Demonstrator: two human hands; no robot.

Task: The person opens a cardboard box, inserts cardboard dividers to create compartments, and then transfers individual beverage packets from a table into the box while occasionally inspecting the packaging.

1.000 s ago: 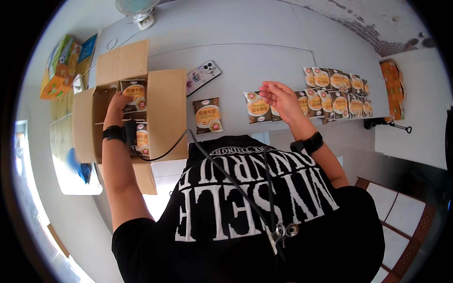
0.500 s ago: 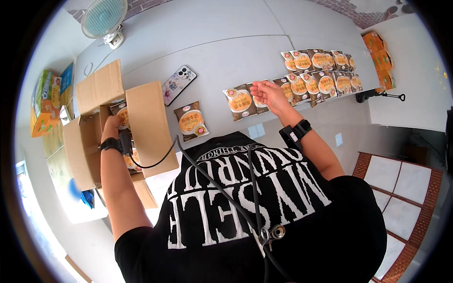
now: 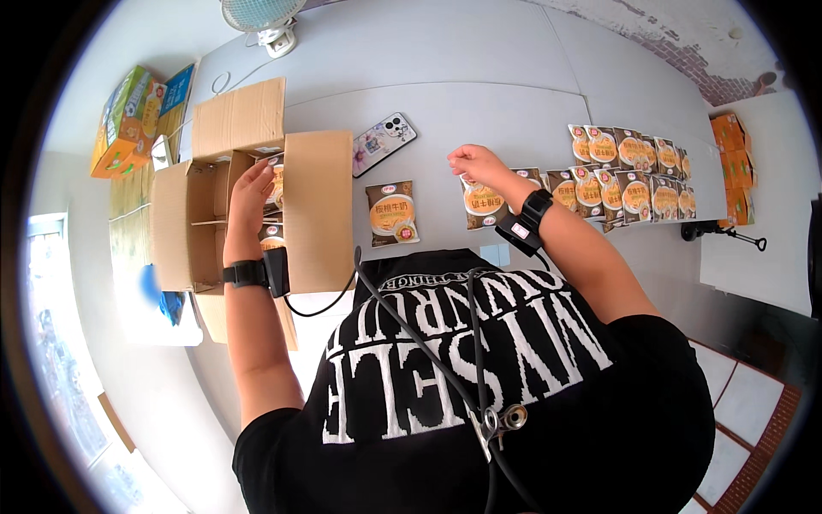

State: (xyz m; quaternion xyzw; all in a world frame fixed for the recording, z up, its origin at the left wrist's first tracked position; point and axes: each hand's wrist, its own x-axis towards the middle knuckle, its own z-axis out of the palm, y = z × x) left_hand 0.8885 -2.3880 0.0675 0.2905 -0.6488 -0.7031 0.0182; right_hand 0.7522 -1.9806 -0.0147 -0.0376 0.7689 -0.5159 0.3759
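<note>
My left hand (image 3: 249, 195) is over the open cardboard box (image 3: 318, 214) at the left, fingers stretched out. Its fingertips are beside a brown-and-orange snack packet (image 3: 277, 182) standing inside; whether they touch is hard to tell. Another such packet (image 3: 271, 236) shows lower in the box, partly hidden by the wrist strap and cable. My right hand (image 3: 481, 164) hovers above the left end of a row of packets, fingers loosely bent and holding nothing visible. Below it lies the end packet (image 3: 484, 204). A single packet (image 3: 392, 213) lies flat between the box and the row.
A phone in a floral case (image 3: 383, 144) lies right of the box. Two rows of packets (image 3: 634, 188) extend rightward. A fan (image 3: 272, 26) stands at the back. Orange cartons (image 3: 732, 167) are stacked far right; a green-orange carton (image 3: 128, 124) stands far left. Cardboard dividers (image 3: 208, 224) split the box.
The whole view has shifted. My right hand has moved left along the row of packets, past its left end packet. My left hand's fingers now show beside the packet in the box.
</note>
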